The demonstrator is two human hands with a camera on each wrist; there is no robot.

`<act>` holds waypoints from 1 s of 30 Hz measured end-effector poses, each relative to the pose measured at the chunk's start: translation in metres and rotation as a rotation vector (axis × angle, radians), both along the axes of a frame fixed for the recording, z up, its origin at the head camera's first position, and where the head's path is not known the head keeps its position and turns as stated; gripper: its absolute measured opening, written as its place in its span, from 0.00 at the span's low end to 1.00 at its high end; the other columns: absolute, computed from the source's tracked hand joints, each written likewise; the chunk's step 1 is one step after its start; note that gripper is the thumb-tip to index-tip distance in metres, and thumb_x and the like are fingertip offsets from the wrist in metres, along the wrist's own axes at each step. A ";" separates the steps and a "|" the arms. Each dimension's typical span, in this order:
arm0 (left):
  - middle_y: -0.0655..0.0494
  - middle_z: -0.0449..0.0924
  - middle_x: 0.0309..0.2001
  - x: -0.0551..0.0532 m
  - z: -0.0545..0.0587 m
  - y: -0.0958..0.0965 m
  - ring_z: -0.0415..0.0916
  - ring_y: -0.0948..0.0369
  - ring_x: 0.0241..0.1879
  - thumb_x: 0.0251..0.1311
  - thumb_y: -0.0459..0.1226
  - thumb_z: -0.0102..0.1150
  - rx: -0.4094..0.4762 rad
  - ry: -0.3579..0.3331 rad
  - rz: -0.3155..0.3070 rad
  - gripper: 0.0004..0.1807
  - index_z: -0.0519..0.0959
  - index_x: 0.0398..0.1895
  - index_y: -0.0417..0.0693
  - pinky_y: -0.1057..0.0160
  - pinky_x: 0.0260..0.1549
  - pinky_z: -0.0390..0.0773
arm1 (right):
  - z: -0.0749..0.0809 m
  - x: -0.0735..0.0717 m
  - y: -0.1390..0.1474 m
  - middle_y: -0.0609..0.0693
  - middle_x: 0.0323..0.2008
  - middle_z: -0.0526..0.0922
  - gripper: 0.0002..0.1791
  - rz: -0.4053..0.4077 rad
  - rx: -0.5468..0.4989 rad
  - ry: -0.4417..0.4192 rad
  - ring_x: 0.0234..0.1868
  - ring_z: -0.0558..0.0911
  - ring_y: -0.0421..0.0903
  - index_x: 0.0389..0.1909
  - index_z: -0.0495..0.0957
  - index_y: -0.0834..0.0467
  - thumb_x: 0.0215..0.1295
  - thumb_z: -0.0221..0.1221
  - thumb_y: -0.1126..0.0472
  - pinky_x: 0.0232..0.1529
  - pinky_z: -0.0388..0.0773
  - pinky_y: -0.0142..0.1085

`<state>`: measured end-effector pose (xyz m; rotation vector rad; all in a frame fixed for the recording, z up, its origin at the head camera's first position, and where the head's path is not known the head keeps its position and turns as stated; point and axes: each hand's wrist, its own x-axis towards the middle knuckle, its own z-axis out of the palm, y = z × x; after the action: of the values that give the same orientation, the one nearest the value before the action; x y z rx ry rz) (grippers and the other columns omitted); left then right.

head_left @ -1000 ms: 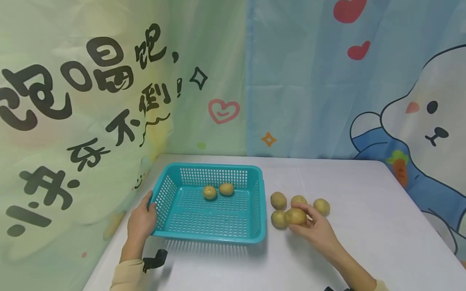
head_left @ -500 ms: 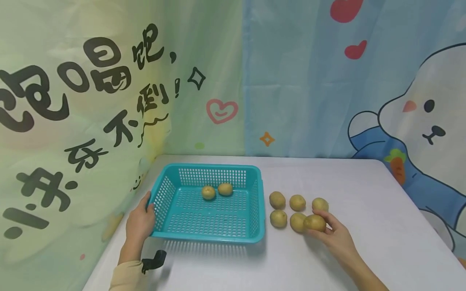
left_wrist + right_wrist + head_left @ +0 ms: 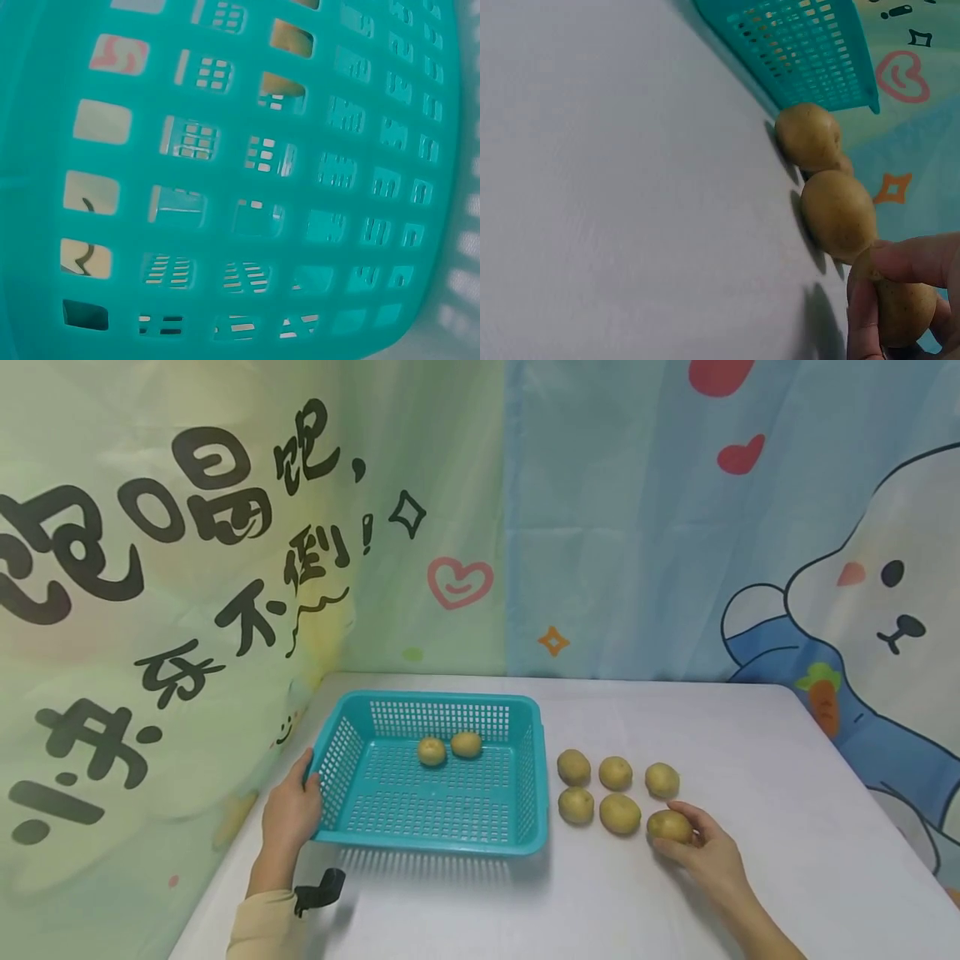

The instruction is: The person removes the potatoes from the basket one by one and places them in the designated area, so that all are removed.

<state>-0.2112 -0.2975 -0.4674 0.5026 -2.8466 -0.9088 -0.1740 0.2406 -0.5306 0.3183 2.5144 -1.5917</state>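
My left hand (image 3: 291,810) grips the left rim of a turquoise plastic basket (image 3: 435,843); the left wrist view is filled by the basket's perforated wall (image 3: 37,150), with the hand out of sight. Two potatoes (image 3: 431,752) lie on the basket floor toward the back. To the right of it, my right hand (image 3: 712,860) holds a potato (image 3: 670,827) between thumb and fingers, low over the table, at the right end of the front row. In the right wrist view the thumb and fingers pinch that same potato (image 3: 907,315).
Three potatoes (image 3: 615,772) form a back row right of the basket, with two more (image 3: 619,814) in front of them. The white table (image 3: 525,918) ends at a printed cloth backdrop (image 3: 615,568) behind and on the left.
My right hand has carried the potato rightward and down from over the front row to its right end, uncovering a potato there. The left hand stays on the basket.
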 end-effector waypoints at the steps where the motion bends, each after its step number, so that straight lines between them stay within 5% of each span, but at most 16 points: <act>1: 0.28 0.64 0.66 0.000 0.000 0.000 0.74 0.40 0.48 0.75 0.39 0.36 -0.001 0.001 -0.001 0.28 0.54 0.76 0.44 0.45 0.40 0.71 | -0.002 -0.001 0.001 0.67 0.71 0.57 0.44 -0.002 0.007 0.006 0.70 0.57 0.70 0.73 0.56 0.59 0.60 0.67 0.55 0.64 0.59 0.60; 13: 0.27 0.66 0.64 0.000 -0.001 -0.002 0.75 0.43 0.41 0.75 0.39 0.37 -0.004 -0.004 -0.015 0.28 0.55 0.76 0.44 0.48 0.34 0.71 | -0.019 -0.006 0.005 0.73 0.67 0.61 0.40 0.010 0.123 0.164 0.67 0.59 0.74 0.68 0.61 0.66 0.58 0.69 0.60 0.62 0.59 0.62; 23: 0.28 0.65 0.65 -0.001 -0.002 0.002 0.74 0.38 0.51 0.75 0.38 0.36 0.006 0.016 0.012 0.28 0.55 0.76 0.43 0.43 0.41 0.71 | -0.022 -0.013 0.008 0.71 0.71 0.57 0.40 -0.008 0.131 0.137 0.70 0.54 0.71 0.69 0.60 0.65 0.58 0.67 0.61 0.65 0.54 0.62; 30: 0.28 0.68 0.63 -0.002 -0.004 0.001 0.76 0.42 0.43 0.75 0.38 0.36 -0.001 0.025 0.023 0.28 0.56 0.75 0.43 0.52 0.32 0.71 | -0.020 -0.010 0.011 0.72 0.69 0.59 0.41 0.007 0.144 0.146 0.69 0.57 0.72 0.69 0.59 0.66 0.59 0.67 0.59 0.64 0.55 0.64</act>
<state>-0.2131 -0.2962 -0.4714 0.5188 -2.8124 -0.9037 -0.1839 0.2511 -0.5504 0.2163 2.7436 -1.4843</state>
